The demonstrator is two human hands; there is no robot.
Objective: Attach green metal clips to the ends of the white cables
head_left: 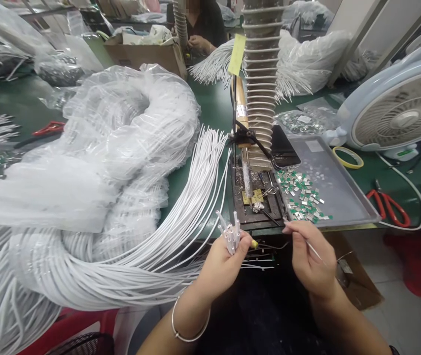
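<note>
My left hand [222, 261] is closed around a bunch of short white tubes [229, 234], their open ends pointing up. A small yellow object [254, 244] shows beside its thumb. My right hand [312, 256] pinches a thin white cable [314, 250] near the front edge of the metal tray. Between and beyond the hands, a soldering iron [246, 172] is fixed upright with its tip over a dark stand [238, 212]. Small green and silver connector boards [301, 195] lie piled in the grey tray [339, 182]. Long white cables [181, 227] spread out on the left.
A ribbed hose [261, 74] hangs behind the stand. Plastic-wrapped cables [132, 123] cover the left side. Red-handled pliers [390, 204], yellow tape [348, 157] and a fan [403, 98] are at the right. Across the table sits another person [210, 22].
</note>
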